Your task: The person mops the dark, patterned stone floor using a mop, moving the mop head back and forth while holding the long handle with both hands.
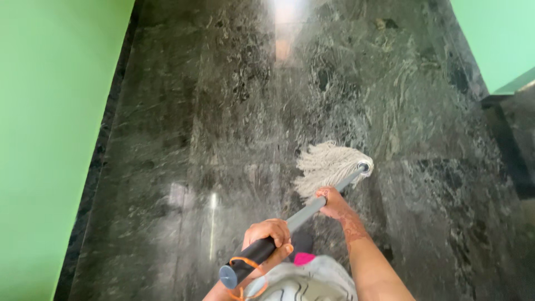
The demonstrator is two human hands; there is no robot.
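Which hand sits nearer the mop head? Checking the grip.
The right hand, low on the grey handle; the left hand holds the black top end.

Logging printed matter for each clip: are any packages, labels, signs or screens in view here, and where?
None in view: no package, label, sign or screen.
Mop: pale string head on the dark marble floor, grey handle with black grip.
Left hand: wrapped around the black grip near the handle's end.
Right hand: on the grey handle, close to the head.
Walls: plain green on both sides, nothing hung on them.
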